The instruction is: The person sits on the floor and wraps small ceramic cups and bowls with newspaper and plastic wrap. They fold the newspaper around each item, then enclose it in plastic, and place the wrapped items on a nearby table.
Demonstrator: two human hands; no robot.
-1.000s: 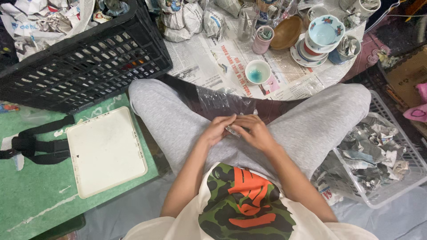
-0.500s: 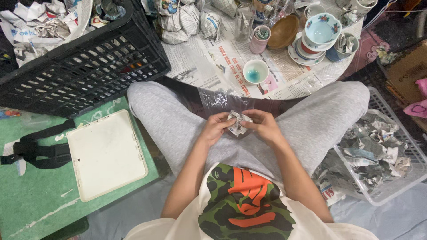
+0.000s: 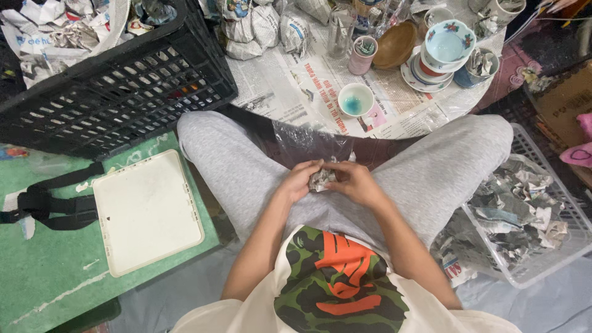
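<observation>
Both hands — left hand (image 3: 303, 180) and right hand (image 3: 353, 182) — meet over the lap, fingers closed on a crumpled newspaper bundle (image 3: 321, 179) pinched between them. Whatever the paper wraps is hidden. Just ahead, the low table (image 3: 425, 111) carries a small white cup (image 3: 356, 99) and stacked bowls (image 3: 445, 49) — a loose grip could let the bundle slip and fall between the knees.
</observation>
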